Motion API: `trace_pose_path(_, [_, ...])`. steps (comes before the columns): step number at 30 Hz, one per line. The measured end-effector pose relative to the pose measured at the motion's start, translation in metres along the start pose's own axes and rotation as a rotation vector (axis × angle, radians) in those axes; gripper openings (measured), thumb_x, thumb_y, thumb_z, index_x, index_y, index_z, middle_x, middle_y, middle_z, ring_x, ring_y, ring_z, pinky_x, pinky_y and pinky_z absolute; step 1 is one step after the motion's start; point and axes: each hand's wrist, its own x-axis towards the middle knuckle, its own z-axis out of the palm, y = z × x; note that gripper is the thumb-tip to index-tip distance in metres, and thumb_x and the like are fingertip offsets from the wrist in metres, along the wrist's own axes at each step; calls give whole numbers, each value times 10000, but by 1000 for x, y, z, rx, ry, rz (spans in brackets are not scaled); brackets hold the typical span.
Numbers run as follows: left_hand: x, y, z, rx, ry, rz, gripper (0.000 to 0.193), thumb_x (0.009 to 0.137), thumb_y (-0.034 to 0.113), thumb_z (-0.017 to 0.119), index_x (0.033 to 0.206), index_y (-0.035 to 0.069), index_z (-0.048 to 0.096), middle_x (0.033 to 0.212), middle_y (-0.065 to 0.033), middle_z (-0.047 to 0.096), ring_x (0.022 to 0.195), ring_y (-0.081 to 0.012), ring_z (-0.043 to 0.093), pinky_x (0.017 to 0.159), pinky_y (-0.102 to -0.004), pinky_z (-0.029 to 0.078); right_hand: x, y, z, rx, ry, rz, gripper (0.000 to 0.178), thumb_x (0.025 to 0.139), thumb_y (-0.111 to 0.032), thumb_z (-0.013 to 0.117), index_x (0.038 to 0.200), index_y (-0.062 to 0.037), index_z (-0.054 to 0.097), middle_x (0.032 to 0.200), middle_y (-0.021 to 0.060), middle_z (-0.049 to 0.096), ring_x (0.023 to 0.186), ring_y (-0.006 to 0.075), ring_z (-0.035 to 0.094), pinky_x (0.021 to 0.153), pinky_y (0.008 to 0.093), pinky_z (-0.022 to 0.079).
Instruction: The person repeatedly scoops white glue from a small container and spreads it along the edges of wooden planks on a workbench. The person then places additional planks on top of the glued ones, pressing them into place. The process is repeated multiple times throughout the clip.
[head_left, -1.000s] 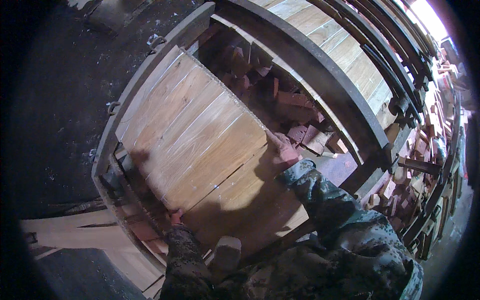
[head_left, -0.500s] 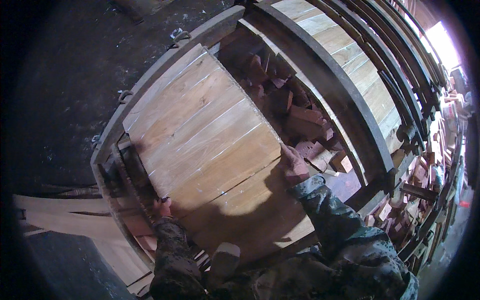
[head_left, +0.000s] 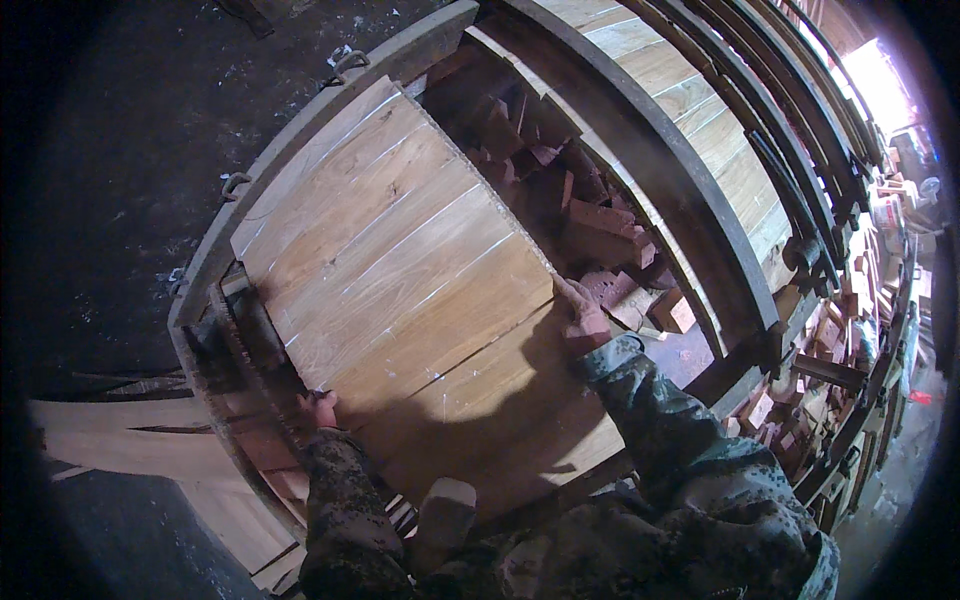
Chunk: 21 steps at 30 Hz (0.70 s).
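1. Wooden panel (head_left: 420, 250) in the head view: it lies flat between the hands, built of several boards side by side with pale lines along most seams and one dark seam toward its lower part.
2. Left hand (head_left: 319, 409): it is at the panel's lower left edge, fingers bent in close together against the wood. Whether they close around the edge I cannot tell.
3. Right hand (head_left: 582, 312): it is at the opposite edge, on the right, just beside the end of the dark seam. Its fingers lie along the rim; their undersides are hidden, so I cannot tell how firmly they hold.
4. Most of the panel extends beyond both hands, up and to the left; the part nearest the body is in shadow.
5. Around the panel runs a dark frame (head_left: 680, 170), with two loop handles (head_left: 351, 66) on its left bar.
6. Between the panel and the frame's right bar there is a gap, where reddish wood blocks (head_left: 605, 230) lie jumbled, near the right hand.
7. Past that bar is another boarded surface (head_left: 690, 100). Pale planks (head_left: 130, 430) lie at lower left, outside the frame.
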Motion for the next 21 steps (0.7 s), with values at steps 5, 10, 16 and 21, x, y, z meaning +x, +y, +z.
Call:
trace_pose_path(5, [-13,34,-8,124,6,21,666,709,220,796,1293,0,564,1188,-142,667,1130,-324,605,1044,-460,437,2,4,0,1,-3,-17,798,749,-56,635,1517,-190,463,1425,242,514,1321,470,485,1144,466,400])
trace_pose_path(10, [-8,22,-8,90,-82,31,574,806,232,730,1313,17,566,1229,-125,657,1142,-306,603,1020,-442,458,15,23,6,110,-50,-109,872,736,-17,692,1551,-110,396,1421,248,526,1339,427,498,1133,440,415])
trace_pose_path(16, [-41,-45,-33,-469,-474,-217,471,923,246,650,1337,37,569,1278,-105,646,1156,-284,599,991,-421,482,-4,72,-4,410,-44,100,785,805,-50,751,1515,-54,416,1301,186,630,1229,284,593,1041,389,480])
trace_pose_path(21, [-98,-75,-46,-733,-809,-308,468,978,219,628,1403,48,531,1266,-99,651,1119,-243,610,944,-381,511,-4,148,-4,-118,33,107,360,911,-257,675,1200,-45,710,1073,90,721,1118,215,646,928,364,526])
